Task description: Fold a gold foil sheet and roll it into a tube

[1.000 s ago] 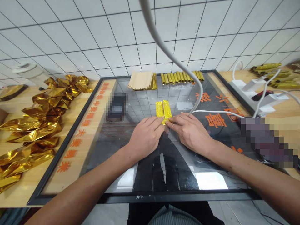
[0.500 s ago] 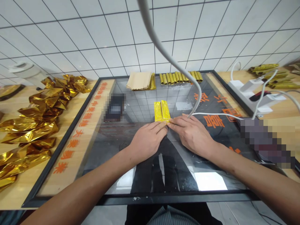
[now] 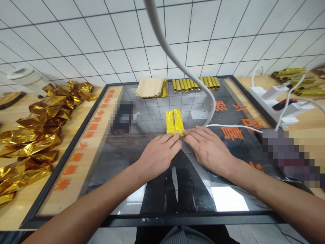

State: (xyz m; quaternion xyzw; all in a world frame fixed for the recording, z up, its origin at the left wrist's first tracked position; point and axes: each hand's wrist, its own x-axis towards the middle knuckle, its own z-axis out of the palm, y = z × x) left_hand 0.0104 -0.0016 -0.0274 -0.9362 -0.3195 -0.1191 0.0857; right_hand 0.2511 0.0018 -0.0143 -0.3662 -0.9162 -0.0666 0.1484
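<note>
A folded gold foil packet (image 3: pixel 174 121) lies flat on the glass-topped board (image 3: pixel 142 112) in front of me. My left hand (image 3: pixel 158 154) rests palm down with its fingers together, the fingertips pressing the packet's near edge. My right hand (image 3: pixel 207 149) lies flat beside it, its fingertips meeting the same near corner from the right. Neither hand lifts the packet.
A heap of loose gold foil sheets (image 3: pixel 38 125) covers the wooden table at the left. A stack of tan paper (image 3: pixel 149 87) and a row of rolled gold pieces (image 3: pixel 195 83) sit at the board's far edge. A white cable (image 3: pixel 182 64) hangs over the board; a power strip (image 3: pixel 276 98) lies right.
Both hands have slid slightly toward me along the packet, so more of the gold packet shows beyond the fingertips. The view has drifted a little.
</note>
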